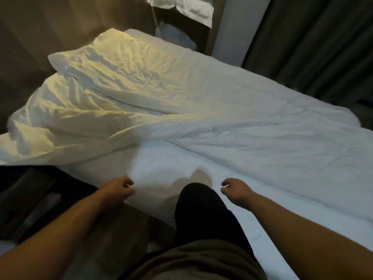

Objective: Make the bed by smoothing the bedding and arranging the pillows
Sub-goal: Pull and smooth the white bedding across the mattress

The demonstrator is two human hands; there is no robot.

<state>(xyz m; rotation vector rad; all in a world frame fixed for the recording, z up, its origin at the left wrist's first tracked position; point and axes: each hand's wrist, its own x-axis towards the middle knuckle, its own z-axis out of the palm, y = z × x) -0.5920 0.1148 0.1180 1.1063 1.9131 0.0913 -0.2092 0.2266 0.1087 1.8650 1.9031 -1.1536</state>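
Rumpled white duvet point(262, 128) bunched over the sheet's point(171, 170) far side, 1 creased pillow point(121, 63) atop its left end

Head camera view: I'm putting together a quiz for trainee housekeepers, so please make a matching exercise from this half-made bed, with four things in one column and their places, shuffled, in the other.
Things
1. white creased pillow
2. white rumpled duvet
3. dark pleated curtain
4. knee in black trousers

Places
A. hanging at the far right
B. resting on the bare white sheet at the near edge
C. at the head end, in warm yellow light
D. lying across the far side, leaving the near strip uncovered

Pairs: 1-C, 2-D, 3-A, 4-B
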